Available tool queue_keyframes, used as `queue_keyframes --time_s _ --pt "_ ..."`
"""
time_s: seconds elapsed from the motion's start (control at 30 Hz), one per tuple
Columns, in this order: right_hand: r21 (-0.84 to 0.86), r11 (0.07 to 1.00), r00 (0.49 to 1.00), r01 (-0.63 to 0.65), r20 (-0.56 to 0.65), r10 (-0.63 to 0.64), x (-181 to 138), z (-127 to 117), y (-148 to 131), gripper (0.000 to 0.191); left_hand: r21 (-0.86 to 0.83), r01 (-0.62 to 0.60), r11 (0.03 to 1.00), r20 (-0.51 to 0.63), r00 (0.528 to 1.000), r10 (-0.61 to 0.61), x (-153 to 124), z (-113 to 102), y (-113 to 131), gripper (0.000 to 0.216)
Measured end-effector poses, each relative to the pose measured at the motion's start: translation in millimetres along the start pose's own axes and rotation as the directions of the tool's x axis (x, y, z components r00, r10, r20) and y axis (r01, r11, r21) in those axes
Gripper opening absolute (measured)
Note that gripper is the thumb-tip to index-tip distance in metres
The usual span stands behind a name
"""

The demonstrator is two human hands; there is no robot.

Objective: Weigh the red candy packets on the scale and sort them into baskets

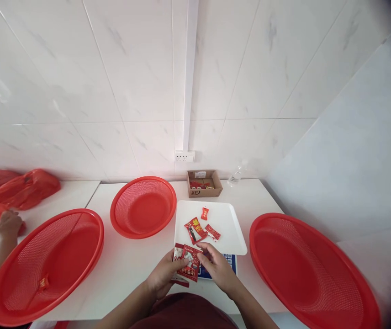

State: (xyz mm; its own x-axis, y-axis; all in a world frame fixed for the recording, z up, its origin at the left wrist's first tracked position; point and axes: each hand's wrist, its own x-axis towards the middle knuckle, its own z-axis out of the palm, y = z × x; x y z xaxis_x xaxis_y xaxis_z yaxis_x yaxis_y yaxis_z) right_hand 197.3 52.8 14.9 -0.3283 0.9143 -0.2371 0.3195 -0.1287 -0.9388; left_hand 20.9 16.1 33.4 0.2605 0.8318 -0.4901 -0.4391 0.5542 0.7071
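Note:
In front of my body I hold a couple of overlapping red-and-white printed packets (191, 267). My left hand (162, 276) grips them from the left, its thumb lying across the front. At the top right corner, the fingers of my right hand (220, 268) are closed on the packet's edge. Just beyond is the white tray of a scale (231, 219), whose blue keypad (229, 260) shows partly behind my right hand. On the tray lie a larger red-and-yellow packet (195, 230), a small red packet (212, 233) and a small red wrapped piece (204, 213).
Red mesh baskets stand around: one at back left (144, 208), one at near left (75, 256) with a small red packet (43, 283), one at right (291, 269). A cardboard box (204, 192) and clear bottle (235, 176) stand by the wall. Another person's hands (8, 224) touch red plastic bags (20, 189).

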Motion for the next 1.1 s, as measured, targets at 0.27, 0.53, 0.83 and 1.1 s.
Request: queue_keyframes --time_s 0.27,0.53,0.83,1.1 --pt "-0.573 0.819 0.968 -0.042 -0.226 -0.109 46 -32 44 0.042 -0.027 0.045 0.999 -0.11 0.993 -0.048 -6 -39 -9 0.048" --pt "-0.755 0.626 0.967 -0.194 -0.253 -0.005 75 -34 56 0.045 0.043 0.053 0.998 -0.188 0.981 -0.044 -16 -54 -5 0.047" --pt "-0.715 0.697 0.976 -0.056 -0.186 -0.112 111 -37 46 0.046 0.053 0.035 0.998 -0.224 0.974 -0.022 -22 -69 -1 0.047" --pt "-0.826 0.534 0.984 -0.179 -0.152 0.094 131 -16 44 0.063 0.06 0.044 0.997 -0.237 0.971 -0.029 -28 -76 6 0.044"
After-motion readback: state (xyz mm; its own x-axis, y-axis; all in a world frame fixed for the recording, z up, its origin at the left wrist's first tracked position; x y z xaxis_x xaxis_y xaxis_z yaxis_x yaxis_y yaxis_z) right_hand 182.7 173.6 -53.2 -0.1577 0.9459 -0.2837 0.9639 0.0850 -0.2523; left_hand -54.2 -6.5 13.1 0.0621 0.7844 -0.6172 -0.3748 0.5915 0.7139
